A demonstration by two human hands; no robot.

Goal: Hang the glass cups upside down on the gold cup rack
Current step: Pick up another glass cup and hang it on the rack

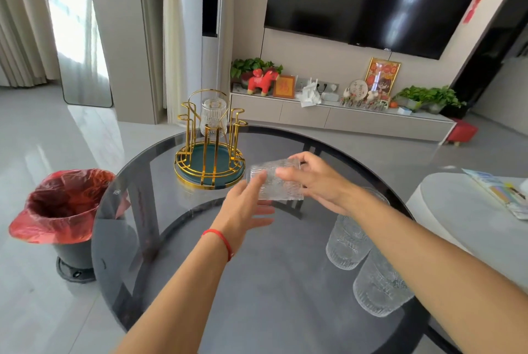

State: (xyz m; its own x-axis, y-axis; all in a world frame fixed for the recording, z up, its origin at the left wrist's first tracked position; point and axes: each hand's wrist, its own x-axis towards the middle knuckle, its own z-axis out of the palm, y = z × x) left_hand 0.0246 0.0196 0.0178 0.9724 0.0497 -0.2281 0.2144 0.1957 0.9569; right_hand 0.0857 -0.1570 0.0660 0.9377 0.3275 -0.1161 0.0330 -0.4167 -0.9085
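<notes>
The gold cup rack [209,151] with a teal base stands on the far left part of the round glass table [177,239]. One ribbed glass cup [213,116] hangs upside down on a back peg. Above the table's middle, a textured glass cup [275,182] lies on its side between both hands. My right hand [311,179] grips it from the right. My left hand [245,205], with a red string at the wrist, touches its left end with spread fingers. Two more glass cups [347,242] [380,291] stand on the table under my right forearm.
A bin with a red bag [64,205] stands on the floor left of the table. A white side table [468,211] with papers sits at the right. A TV cabinet with ornaments and plants [343,116] runs along the far wall.
</notes>
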